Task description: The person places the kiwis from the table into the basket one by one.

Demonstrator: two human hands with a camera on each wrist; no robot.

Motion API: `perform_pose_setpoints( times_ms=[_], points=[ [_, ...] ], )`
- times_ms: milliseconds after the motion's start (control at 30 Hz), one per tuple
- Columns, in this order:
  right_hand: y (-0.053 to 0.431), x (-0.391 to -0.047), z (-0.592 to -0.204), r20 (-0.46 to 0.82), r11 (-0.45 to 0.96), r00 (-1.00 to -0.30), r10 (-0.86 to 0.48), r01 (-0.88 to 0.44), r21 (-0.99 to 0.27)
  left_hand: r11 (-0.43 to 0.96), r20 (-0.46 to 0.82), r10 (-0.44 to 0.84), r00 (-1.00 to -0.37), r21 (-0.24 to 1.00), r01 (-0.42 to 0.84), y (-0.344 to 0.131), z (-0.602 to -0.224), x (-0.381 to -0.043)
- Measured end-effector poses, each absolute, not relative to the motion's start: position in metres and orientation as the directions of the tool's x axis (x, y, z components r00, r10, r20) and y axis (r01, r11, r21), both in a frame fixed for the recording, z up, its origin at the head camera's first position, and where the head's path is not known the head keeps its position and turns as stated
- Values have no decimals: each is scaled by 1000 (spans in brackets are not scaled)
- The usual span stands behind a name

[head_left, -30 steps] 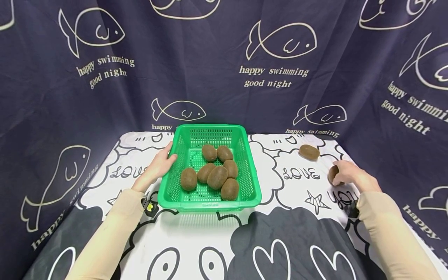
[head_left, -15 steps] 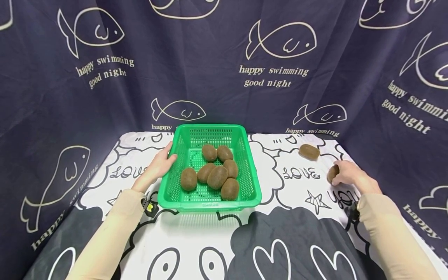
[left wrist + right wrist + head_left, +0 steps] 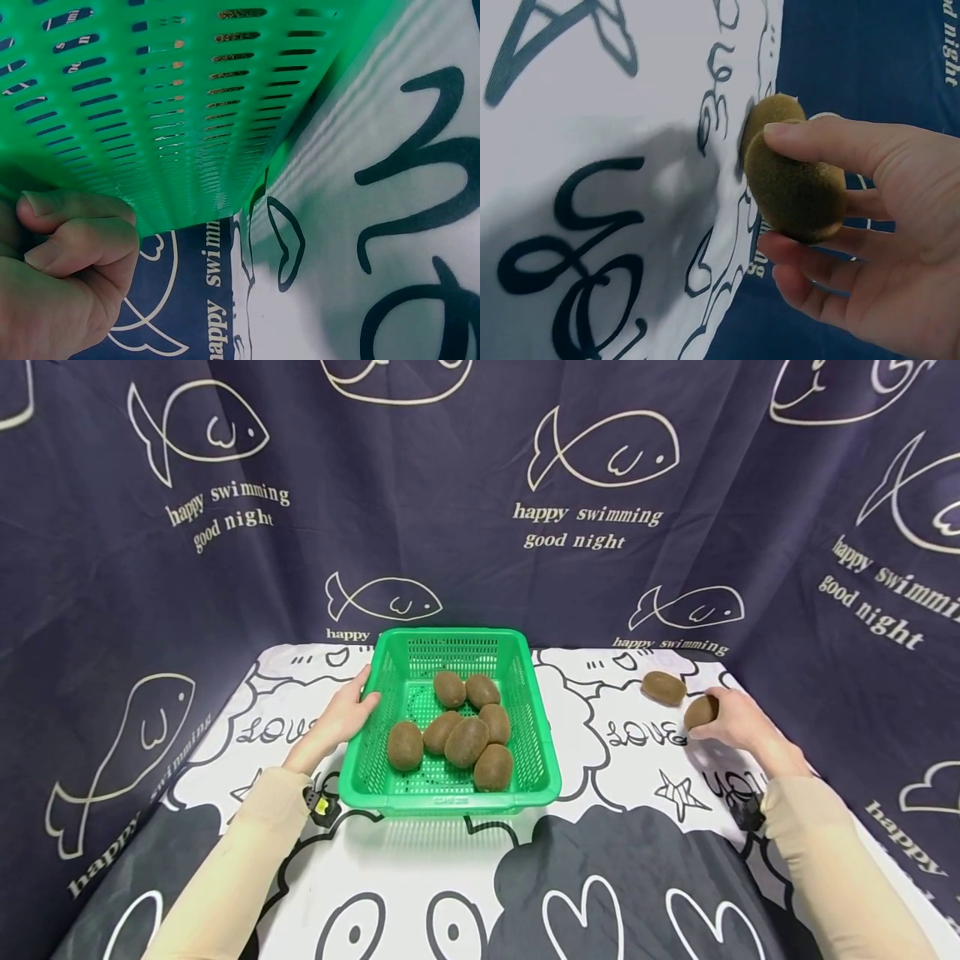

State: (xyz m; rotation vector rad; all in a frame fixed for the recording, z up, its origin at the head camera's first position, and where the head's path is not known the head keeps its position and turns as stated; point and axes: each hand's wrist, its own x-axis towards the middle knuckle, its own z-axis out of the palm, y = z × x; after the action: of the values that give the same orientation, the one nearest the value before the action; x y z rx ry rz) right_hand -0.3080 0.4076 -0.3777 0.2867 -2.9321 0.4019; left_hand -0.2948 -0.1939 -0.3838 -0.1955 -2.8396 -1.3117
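In the head view my left hand point(image 3: 345, 714) grips the left rim of a green plastic basket point(image 3: 450, 800). The left wrist view has its fingers curled beside the slotted outer wall. Several brown kiwis point(image 3: 467, 742) lie inside the basket. At the far right, my right hand point(image 3: 741, 724) holds another kiwi point(image 3: 701, 713) between thumb and fingers. The right wrist view shows this held kiwi point(image 3: 795, 187) raised off the cloth, its shadow below. One more kiwi point(image 3: 663, 688) lies on the cloth just beyond it, partly hidden behind it in the right wrist view.
A white cloth point(image 3: 420, 868) with black drawings and dark patches covers the table. Dark blue curtains point(image 3: 465, 485) printed with fish stand behind it and along both sides. The basket sits left of the middle, with cloth between it and the right hand.
My right hand has lifted the kiwi from the cloth and moved it slightly left and away from me. The left hand and basket stay in place.
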Motion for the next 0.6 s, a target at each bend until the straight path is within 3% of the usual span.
perform_pose_setpoints(
  times_ms=[600],
  points=[
    [368, -303, -348, 343, 938, -935, -84, -191, -289, 650, 64, 116, -991, 749, 125, -194, -383, -294]
  ],
)
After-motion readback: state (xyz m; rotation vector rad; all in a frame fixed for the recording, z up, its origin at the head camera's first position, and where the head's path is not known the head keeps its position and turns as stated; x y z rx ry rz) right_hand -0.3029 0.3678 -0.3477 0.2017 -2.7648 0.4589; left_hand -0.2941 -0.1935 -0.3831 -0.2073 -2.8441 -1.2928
